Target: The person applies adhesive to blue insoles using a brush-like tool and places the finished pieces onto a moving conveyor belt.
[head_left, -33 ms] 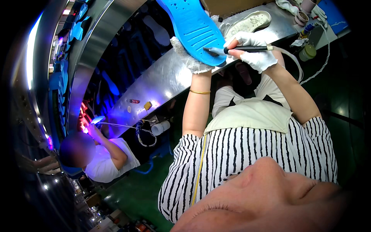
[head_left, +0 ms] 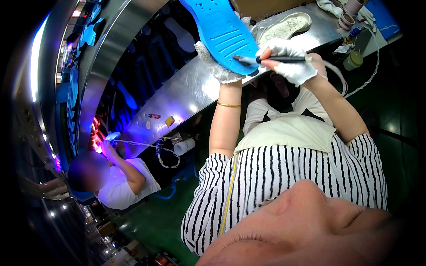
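Note:
A blue shoe sole (head_left: 225, 37) with grooves and small holes is tilted up over the metal bench. My left hand (head_left: 217, 68), in a white knit glove, grips its rounded near end from the left and below; part of that hand is hidden behind it. In my right hand (head_left: 290, 62), gloved in white with bare fingertips, is a brush (head_left: 284, 59) with a black handle and a pale hose running from its back end. Its dark bristle tip touches or hovers just over the sole's face near the rounded end; which one, I cannot tell.
A whitish shoe sole (head_left: 286, 27) lies on the metal bench (head_left: 177, 95) before a cardboard box (head_left: 270, 8). Tape rolls (head_left: 346, 21) and a lidded jar (head_left: 353, 60) are at right. Dark and blue soles fill the left side. A co-worker (head_left: 126, 184) sits at lower left.
The brush has shifted slightly left across the sole, and its handle has tipped a little. My right hand has moved slightly with it; my left hand and the sole hardly differ.

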`<move>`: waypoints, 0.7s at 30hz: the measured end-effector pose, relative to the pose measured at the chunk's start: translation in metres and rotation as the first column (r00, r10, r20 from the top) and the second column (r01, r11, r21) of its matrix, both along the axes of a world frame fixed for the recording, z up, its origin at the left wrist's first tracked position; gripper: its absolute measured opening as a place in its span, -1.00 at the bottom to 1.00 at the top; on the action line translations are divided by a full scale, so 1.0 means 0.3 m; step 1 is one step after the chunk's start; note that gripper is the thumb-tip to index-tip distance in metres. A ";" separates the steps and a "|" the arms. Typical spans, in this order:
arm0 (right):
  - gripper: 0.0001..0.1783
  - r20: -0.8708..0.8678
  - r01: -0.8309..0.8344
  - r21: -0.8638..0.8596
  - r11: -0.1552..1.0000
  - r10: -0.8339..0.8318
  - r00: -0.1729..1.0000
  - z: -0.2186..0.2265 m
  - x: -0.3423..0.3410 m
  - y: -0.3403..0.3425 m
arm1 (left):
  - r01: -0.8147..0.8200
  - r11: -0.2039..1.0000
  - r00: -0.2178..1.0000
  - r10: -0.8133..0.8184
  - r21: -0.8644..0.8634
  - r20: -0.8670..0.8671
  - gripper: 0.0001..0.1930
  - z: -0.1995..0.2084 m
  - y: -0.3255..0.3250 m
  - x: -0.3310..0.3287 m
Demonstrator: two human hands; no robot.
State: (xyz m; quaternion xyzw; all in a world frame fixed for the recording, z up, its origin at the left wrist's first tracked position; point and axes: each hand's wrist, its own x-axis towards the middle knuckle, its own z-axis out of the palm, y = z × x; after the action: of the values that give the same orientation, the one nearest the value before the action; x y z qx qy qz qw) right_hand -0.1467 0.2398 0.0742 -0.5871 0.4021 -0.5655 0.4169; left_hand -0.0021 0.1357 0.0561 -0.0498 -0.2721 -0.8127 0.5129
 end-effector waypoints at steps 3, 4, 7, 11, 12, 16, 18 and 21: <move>-0.86 -0.132 -0.111 -0.062 0.992 0.102 0.986 0.001 -0.007 -0.010 | 0.041 0.998 0.999 -0.040 -0.051 0.018 -0.06 0.009 -0.019 0.013; -0.87 -0.143 -0.183 -0.006 0.983 0.180 0.973 0.005 -0.015 -0.008 | 0.014 0.998 0.998 -0.010 -0.062 0.068 -0.05 0.012 -0.023 0.014; -0.87 0.083 -0.071 0.083 0.994 0.064 0.995 0.010 -0.018 -0.009 | 0.042 0.999 0.999 -0.042 0.017 -0.028 -0.07 0.016 -0.032 0.009; -0.89 0.026 -0.169 0.170 0.971 0.167 0.986 0.018 -0.010 0.019 | 0.108 0.994 0.994 -0.108 -0.021 0.003 -0.05 0.027 -0.059 0.019; -0.87 0.045 -0.212 0.220 0.952 0.207 0.977 0.022 -0.009 0.028 | 0.121 0.992 0.993 -0.121 -0.029 0.004 -0.05 0.030 -0.065 0.025; -0.86 0.101 -0.210 0.384 0.899 0.185 0.978 0.044 -0.024 0.057 | 0.242 0.969 0.970 -0.241 -0.047 0.033 -0.06 0.043 -0.074 0.045; -0.86 0.164 -0.211 0.151 0.966 0.186 0.969 0.052 -0.038 0.038 | 0.396 0.918 0.909 -0.392 0.000 -0.138 -0.07 0.045 -0.072 0.046; -0.86 -0.217 -0.142 -0.110 0.984 0.115 0.969 0.050 -0.052 -0.008 | 0.367 0.930 0.928 -0.368 0.017 0.056 -0.08 0.043 -0.078 0.043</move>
State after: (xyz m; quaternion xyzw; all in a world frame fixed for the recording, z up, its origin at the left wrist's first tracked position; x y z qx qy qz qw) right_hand -0.1623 0.2374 0.0892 -0.6933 0.3688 -0.4963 0.3703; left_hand 0.0108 0.1123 0.0691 -0.0746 -0.2700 -0.8963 0.3438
